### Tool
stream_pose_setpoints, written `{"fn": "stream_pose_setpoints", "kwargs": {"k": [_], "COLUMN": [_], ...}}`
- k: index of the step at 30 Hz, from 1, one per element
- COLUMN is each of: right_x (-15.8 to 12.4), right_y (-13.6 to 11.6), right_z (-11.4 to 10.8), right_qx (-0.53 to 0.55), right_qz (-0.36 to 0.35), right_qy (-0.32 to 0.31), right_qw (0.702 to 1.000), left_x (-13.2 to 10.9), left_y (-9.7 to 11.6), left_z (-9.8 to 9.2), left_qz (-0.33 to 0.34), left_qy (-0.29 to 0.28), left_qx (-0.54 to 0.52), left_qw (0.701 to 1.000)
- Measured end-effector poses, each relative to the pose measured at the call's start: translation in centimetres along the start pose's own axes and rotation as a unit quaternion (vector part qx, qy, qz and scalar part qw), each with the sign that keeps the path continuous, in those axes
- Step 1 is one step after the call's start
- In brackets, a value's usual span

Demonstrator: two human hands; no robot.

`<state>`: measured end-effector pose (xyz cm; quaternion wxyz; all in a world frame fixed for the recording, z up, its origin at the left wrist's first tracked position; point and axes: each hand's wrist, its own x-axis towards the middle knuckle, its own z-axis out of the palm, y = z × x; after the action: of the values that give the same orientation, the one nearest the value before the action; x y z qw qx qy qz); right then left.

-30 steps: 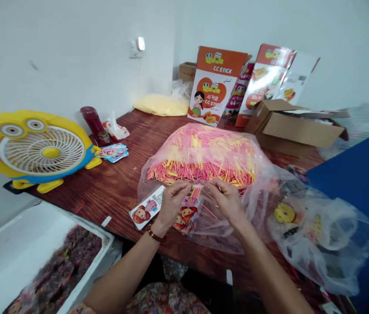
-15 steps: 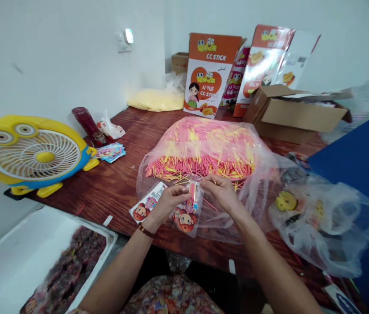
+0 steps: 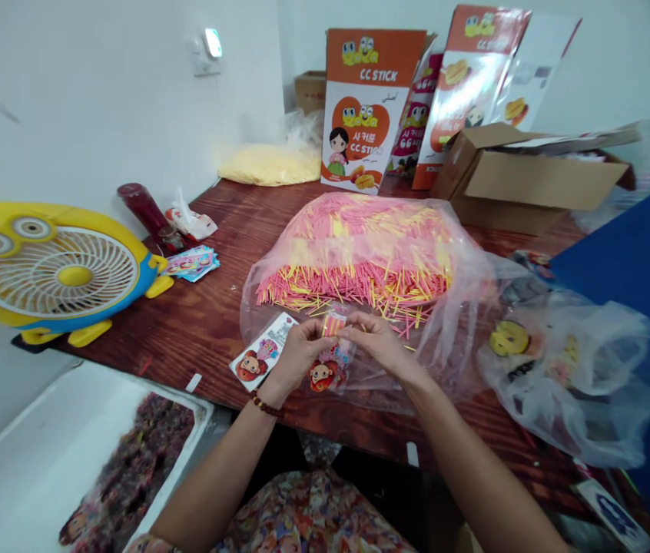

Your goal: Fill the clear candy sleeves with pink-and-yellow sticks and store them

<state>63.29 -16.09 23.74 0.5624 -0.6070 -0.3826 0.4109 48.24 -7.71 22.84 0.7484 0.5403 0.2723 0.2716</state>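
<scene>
My left hand (image 3: 300,352) is closed on the side of a small clear packet (image 3: 325,373) printed with a red-haired cartoon girl. Pink and yellow sticks (image 3: 333,324) show at the packet's upper end. My right hand (image 3: 376,343) pinches at that same end from the right, its fingertips close to the left ones. Just left of the packet lies a white printed card (image 3: 257,359) with the same cartoon girl. Beyond my hands, a large clear bag (image 3: 463,307) lies open around a heap of thin pink and yellow sticks (image 3: 353,276).
A yellow fan (image 3: 65,269) stands at the left, near a dark red bottle (image 3: 141,209) and tissues (image 3: 192,223). Printed boxes (image 3: 371,84) and an open carton (image 3: 538,188) stand behind. At lower left is a white foam box (image 3: 25,453); a plastic bag (image 3: 584,384) lies right.
My right hand has come down and closer to my left, onto the packet's upper end. The packet is now more covered by my fingers. The view has tilted slightly downward.
</scene>
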Motion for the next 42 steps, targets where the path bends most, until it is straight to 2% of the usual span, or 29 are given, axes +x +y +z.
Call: {"fn": "stream_pose_setpoints", "kwargs": {"k": [3,5,8,10,11,13,15,17,19,21,23,24,26,29,31,33,36,39,42], "right_x": [-0.2,-0.2,0.2,0.4,0.4,0.2,-0.1,-0.3,-0.2,0.1,0.4,0.5,0.4,0.0,-0.3,-0.3,-0.1,0.0,-0.1], "right_y": [0.4,0.5,1.0,1.4,1.6,2.0,2.4,2.7,3.1,3.4,3.6,3.6,3.3,1.5,-0.3,-2.1,-3.7,-3.7,-3.2], "right_z": [0.5,0.0,-2.5,-4.8,-5.8,-6.9,-6.7,-5.5,-4.3,-3.9,-4.5,-5.0,-6.3,-7.1,-6.5,-5.3,-3.1,-1.8,-1.6], "right_qx": [-0.014,-0.021,-0.078,-0.182,-0.259,-0.42,-0.546,-0.623,-0.659,-0.668,-0.656,-0.637,-0.556,-0.342,-0.2,-0.085,-0.01,-0.012,-0.056], "right_qz": [-0.003,-0.005,-0.019,-0.026,-0.01,0.043,0.089,0.097,0.085,0.077,0.088,0.093,0.079,-0.007,-0.057,-0.086,-0.139,-0.158,-0.143], "right_qy": [-0.007,-0.007,0.041,0.091,0.09,0.032,-0.036,-0.064,-0.069,-0.082,-0.096,-0.093,-0.061,0.003,0.031,0.074,0.145,0.18,0.187], "right_qw": [1.0,1.0,0.996,0.979,0.962,0.906,0.832,0.774,0.744,0.736,0.743,0.76,0.825,0.94,0.978,0.99,0.98,0.971,0.97], "left_x": [0.2,0.3,0.2,0.1,0.0,-0.2,-0.4,-0.5,-0.6,-0.6,-0.7,-0.7,-0.7,-0.8,-0.9,-1.0,-1.0,-1.0,-1.1], "left_y": [-0.3,-0.5,-0.8,-1.1,-1.3,-1.6,-1.9,-2.1,-2.2,-2.2,-2.2,-2.2,-2.2,-2.2,-2.2,-2.1,-1.8,-1.6,-1.6], "left_z": [-0.1,-0.3,-0.8,-1.3,-1.5,-1.8,-1.8,-1.7,-1.6,-1.7,-2.0,-2.2,-2.6,-2.5,-2.1,-1.5,-1.1,-1.2,-1.5], "left_qz": [-0.002,-0.011,-0.036,-0.048,-0.052,-0.055,-0.062,-0.074,-0.082,-0.079,-0.072,-0.07,-0.071,-0.08,-0.089,-0.098,-0.099,-0.09,-0.09], "left_qy": [0.004,0.009,0.032,0.046,0.05,0.047,0.034,0.015,-0.001,-0.013,-0.021,-0.026,-0.036,-0.065,-0.091,-0.112,-0.124,-0.119,-0.124], "left_qx": [0.031,0.033,0.006,-0.009,-0.013,-0.019,-0.022,-0.013,0.007,0.027,0.037,0.041,0.051,0.07,0.07,0.067,0.084,0.106,0.101], "left_qw": [1.0,0.999,0.999,0.998,0.997,0.997,0.997,0.997,0.997,0.996,0.996,0.996,0.995,0.992,0.989,0.987,0.984,0.983,0.983]}}
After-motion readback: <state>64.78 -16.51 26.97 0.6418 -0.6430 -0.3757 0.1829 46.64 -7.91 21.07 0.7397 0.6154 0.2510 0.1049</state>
